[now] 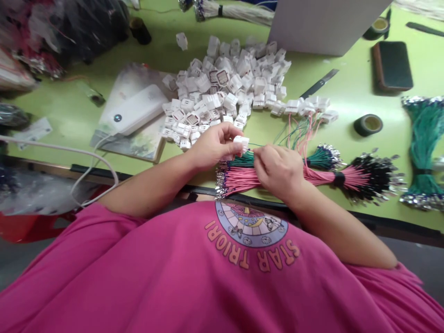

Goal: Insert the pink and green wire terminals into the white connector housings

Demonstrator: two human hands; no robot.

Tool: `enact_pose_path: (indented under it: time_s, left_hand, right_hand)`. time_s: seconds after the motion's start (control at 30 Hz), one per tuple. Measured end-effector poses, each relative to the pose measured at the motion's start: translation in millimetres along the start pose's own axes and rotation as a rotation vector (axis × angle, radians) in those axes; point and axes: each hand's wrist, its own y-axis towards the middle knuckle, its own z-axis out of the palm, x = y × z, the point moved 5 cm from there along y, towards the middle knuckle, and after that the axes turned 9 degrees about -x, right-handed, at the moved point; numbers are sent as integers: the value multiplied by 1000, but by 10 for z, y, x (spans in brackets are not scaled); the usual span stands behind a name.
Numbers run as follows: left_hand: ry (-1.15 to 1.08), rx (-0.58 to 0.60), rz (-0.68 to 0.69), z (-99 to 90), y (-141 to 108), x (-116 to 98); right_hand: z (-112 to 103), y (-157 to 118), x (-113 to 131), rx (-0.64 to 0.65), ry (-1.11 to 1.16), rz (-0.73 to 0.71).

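Between the thumb and fingers of my left hand (212,147) is a white plastic connector (241,141). My right hand (279,167) is closed in a pinch on a thin wire at the connector's right side. Under my hands lie a bundle of pink wires (243,181) and a bundle of green wires (317,158). Beyond them spreads a heap of white connectors (222,83). To its right, connectors with pink and green wires attached (307,107) rest on the table.
A white power bank (140,110) with a cable lies on a patterned book (120,99) at left. At right are a cutter knife (319,83), a black tape roll (368,125), a phone (393,65) and another green wire bundle (422,143). A large box (319,23) stands behind.
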Motion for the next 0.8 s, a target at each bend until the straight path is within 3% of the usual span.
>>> enact_pose_path:
  time_s: [0.27,0.4,0.57,0.67,0.73,0.8]
  left_hand:
    - [240,-42,352,-16,-62,-125]
    - [322,-34,374,-9,-54,-72]
    - [252,-41,322,23,-28,-53]
    - [196,-40,248,54,-13,-60]
    - [205,-28,154,73,1,-40]
    - [217,-16,57,81,15,-11]
  right_hand:
    - [71,46,-159,137,345,358]
    - [107,68,-134,163,349,382]
    - [102,85,-139,155,368,410]
    - [-50,143,-349,22,434,460]
    - [-229,177,-682,-176,416,550]
    - [-416,172,-1120,-373,238,662]
